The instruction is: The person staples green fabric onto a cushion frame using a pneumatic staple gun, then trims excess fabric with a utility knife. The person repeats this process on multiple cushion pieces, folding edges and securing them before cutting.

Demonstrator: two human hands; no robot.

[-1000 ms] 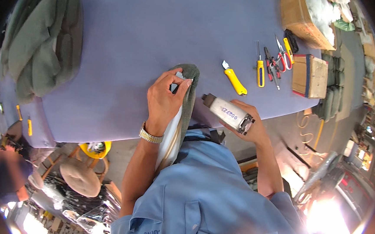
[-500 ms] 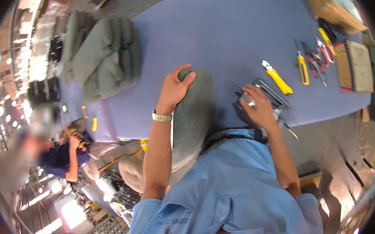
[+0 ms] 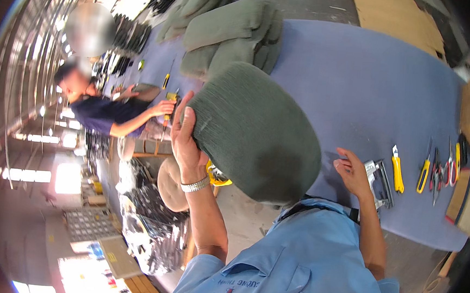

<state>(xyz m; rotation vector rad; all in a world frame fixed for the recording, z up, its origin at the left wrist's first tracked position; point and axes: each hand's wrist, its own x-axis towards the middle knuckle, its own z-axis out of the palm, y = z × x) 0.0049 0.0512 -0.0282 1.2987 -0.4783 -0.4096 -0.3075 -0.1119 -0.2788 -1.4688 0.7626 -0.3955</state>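
As only the left hand (image 3: pixel 184 148) grips its rim, the green cushion (image 3: pixel 258 129) seems held up over the worktop's (image 3: pixel 360 73) near edge; the empty right hand (image 3: pixel 355 175), fingers loosely parted, is beside the stapler (image 3: pixel 386 184).

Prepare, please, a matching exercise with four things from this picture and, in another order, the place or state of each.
Things:
1. green cushion
2. right hand
3. utility knife
4. staple gun

Places or states:
A. silvery and dark, on the blue table
B. held by the left hand
C. yellow, on the blue table
D. open, holding nothing

Pairs: 1-B, 2-D, 3-C, 4-A
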